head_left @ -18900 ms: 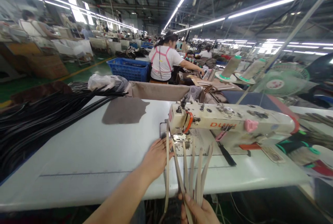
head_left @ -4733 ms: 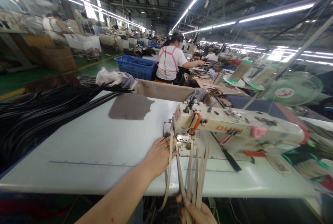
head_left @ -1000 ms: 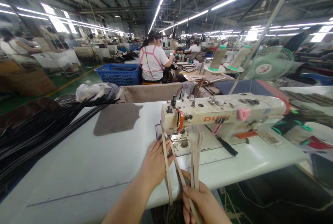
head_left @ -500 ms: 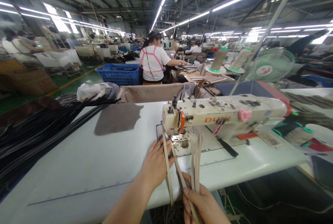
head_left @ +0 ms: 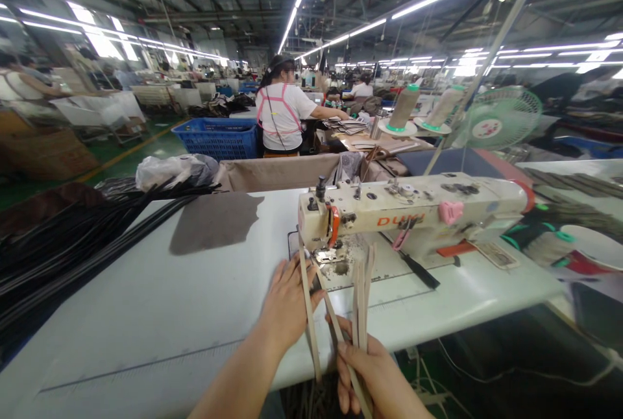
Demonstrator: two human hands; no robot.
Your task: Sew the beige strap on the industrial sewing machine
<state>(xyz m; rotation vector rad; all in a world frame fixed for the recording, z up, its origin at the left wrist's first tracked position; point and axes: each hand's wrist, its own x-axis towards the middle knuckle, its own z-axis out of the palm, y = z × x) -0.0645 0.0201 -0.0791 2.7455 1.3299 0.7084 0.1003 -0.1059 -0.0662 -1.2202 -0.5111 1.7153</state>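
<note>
My left hand (head_left: 286, 302) lies flat on the white sewing table by the needle area, fingers stretched towards the presser foot (head_left: 326, 255). A narrow beige strip (head_left: 331, 305) runs from beside its fingertips down to my right hand (head_left: 374, 370). That hand, at the table's front edge, is closed round this strip, thumb on top. Several more beige strips (head_left: 360, 299) stand up out of the same hand. Another length of beige strip (head_left: 308, 315) hangs from the machine head across my left fingers and over the edge. The sewing machine (head_left: 467, 195) is cream-coloured; my left fingertips are partly hidden.
A dark-handled tool (head_left: 419, 271) lies under the machine arm. On the table's left are a grey-brown piece (head_left: 217, 223) and long black strips (head_left: 92, 247). Behind stand thread cones (head_left: 405, 107), a green fan (head_left: 501, 119), a blue basket (head_left: 217, 139) and a person (head_left: 282, 114).
The whole view has shifted slightly, so things sit a little further left. Both hands keep nearly the same places, and the right still grips the strips.
</note>
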